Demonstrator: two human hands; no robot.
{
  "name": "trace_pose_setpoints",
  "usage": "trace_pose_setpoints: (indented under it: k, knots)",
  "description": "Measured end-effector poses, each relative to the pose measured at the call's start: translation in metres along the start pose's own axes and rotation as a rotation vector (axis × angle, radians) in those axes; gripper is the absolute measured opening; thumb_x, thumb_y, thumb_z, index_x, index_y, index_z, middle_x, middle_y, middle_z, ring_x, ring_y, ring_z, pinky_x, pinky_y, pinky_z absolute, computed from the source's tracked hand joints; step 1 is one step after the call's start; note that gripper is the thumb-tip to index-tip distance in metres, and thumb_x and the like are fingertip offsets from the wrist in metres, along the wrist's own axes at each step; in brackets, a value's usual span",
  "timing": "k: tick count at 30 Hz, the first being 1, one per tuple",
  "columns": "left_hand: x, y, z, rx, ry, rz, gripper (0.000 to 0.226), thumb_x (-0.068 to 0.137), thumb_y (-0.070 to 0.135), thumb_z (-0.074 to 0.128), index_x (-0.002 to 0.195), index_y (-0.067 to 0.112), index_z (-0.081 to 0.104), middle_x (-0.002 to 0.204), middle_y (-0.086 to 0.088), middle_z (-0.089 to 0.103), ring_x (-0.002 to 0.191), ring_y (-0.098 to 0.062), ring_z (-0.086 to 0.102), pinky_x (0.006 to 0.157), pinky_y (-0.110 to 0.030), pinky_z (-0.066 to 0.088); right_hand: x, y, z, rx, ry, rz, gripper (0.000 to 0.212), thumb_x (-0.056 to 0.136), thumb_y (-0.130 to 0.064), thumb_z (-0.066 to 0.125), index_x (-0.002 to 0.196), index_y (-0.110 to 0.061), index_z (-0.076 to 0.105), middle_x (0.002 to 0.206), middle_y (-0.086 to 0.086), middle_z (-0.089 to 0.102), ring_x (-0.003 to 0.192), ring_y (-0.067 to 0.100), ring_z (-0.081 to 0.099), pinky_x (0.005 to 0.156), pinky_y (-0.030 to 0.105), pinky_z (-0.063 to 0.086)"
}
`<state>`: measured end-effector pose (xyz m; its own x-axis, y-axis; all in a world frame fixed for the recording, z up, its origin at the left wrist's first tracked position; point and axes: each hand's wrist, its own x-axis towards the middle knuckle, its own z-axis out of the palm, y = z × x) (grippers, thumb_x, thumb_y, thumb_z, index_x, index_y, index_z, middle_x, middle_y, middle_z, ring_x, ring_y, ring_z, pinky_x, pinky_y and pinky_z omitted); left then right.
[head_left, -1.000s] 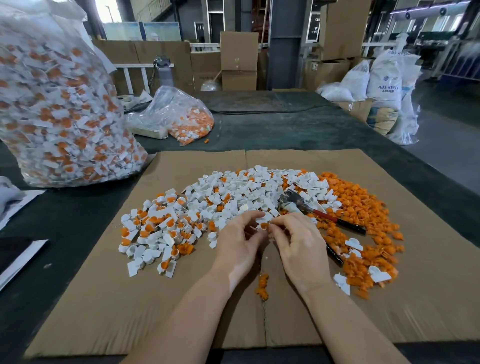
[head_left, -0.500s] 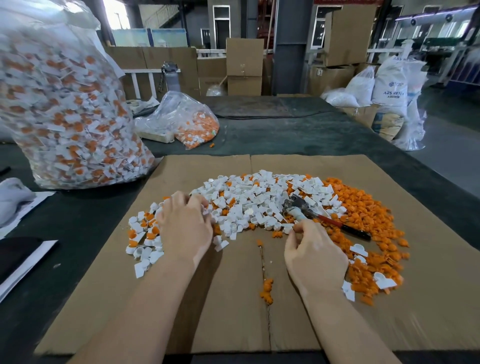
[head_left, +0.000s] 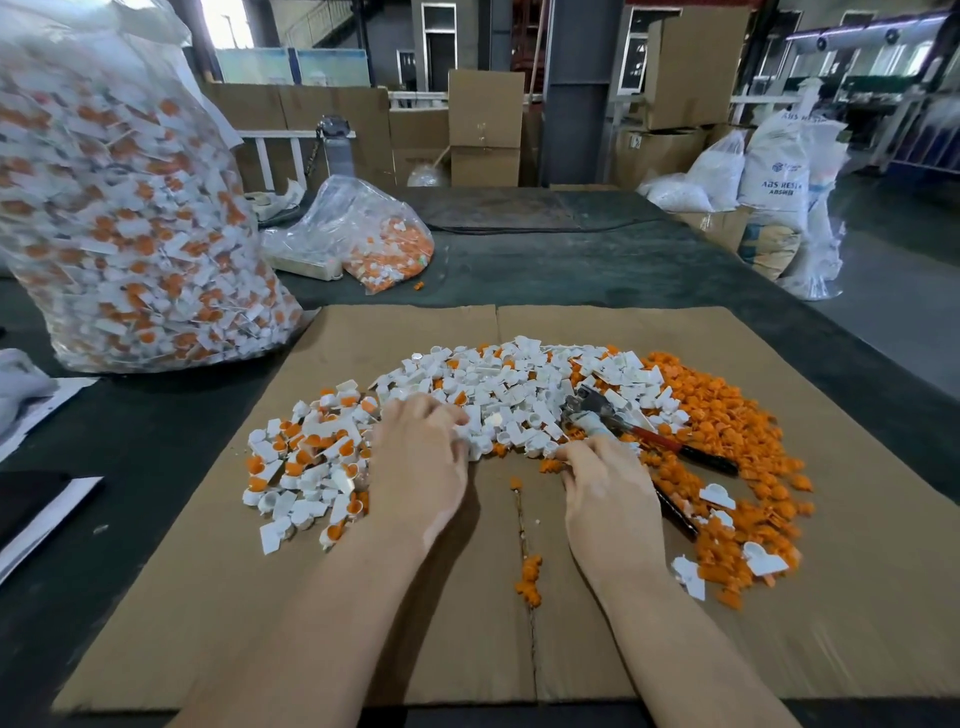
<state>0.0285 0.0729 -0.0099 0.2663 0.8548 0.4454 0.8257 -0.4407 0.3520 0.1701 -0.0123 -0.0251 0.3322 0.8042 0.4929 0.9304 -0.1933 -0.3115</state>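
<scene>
Plenty to spill: left hand (head_left: 421, 467) clawing white caps (head_left: 498, 395) at 11 o'clock, right hand (head_left: 610, 499) curled by pliers (head_left: 597, 415) at 1 o'clock, grasp untellable, risks flicking caps into sorted orange plugs (head_left: 727, 431) at 3 o'clock.

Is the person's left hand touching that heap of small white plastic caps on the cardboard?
Touching. The head view shows the left hand, its fingers curled into the heap of white plastic caps.

white sack (head_left: 777, 171) reads "abs resin".
</scene>
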Motion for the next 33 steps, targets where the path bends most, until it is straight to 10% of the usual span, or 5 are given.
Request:
trace_pose_setpoints:
  k: [6,14,18,28,33]
  knots:
    - [-0.005,0.017,0.023,-0.012,-0.146,0.093,0.030,0.093,0.015,0.054,0.122,0.022,0.058,0.114,0.001,0.047,0.107,-0.016,0.039,0.092,-0.024,0.035,0.002,-0.002,-0.001,-0.080,-0.078,-0.105,0.005,0.084,-0.010,0.066,0.088,-0.012,0.068,0.089,0.007,0.061,0.089,0.028,0.057,0.078,0.040,0.046]
    - [-0.001,0.025,0.017,-0.148,-0.205,0.050,0.030,0.094,0.013,0.054,0.123,0.022,0.056,0.112,0.000,0.056,0.105,-0.018,0.051,0.090,-0.026,0.043,0.001,-0.004,-0.005,-0.002,-0.090,-0.118,0.033,0.059,0.011,0.079,0.085,-0.005,0.066,0.078,0.011,0.064,0.075,0.028,0.063,0.071,0.036,0.053]
    - [-0.007,0.035,0.014,-0.287,-0.278,0.063,0.034,0.097,0.019,0.049,0.131,0.016,0.055,0.105,-0.002,0.047,0.100,-0.018,0.050,0.085,-0.022,0.039,0.000,-0.002,-0.002,0.007,-0.130,-0.101,0.033,0.076,0.008,0.067,0.105,-0.006,0.065,0.099,0.013,0.059,0.094,0.027,0.056,0.080,0.035,0.047]
    - [-0.008,0.031,0.001,-0.332,-0.323,-0.048,0.004,0.090,0.026,0.061,0.093,0.026,0.058,0.096,0.008,0.047,0.074,-0.001,0.042,0.058,-0.007,0.030,-0.002,-0.001,-0.005,0.134,-0.032,-0.084,0.013,0.079,0.003,0.067,0.081,-0.009,0.065,0.079,0.006,0.063,0.077,0.023,0.059,0.070,0.035,0.051]
    - [-0.006,0.024,-0.005,-0.271,-0.448,-0.054,0.031,0.091,0.009,0.054,0.118,0.024,0.061,0.096,0.008,0.051,0.084,-0.005,0.048,0.065,-0.009,0.035,-0.003,0.000,-0.003,0.168,0.034,-0.113,0.011,0.077,0.003,0.070,0.077,-0.007,0.064,0.074,0.006,0.062,0.072,0.024,0.059,0.065,0.038,0.052]
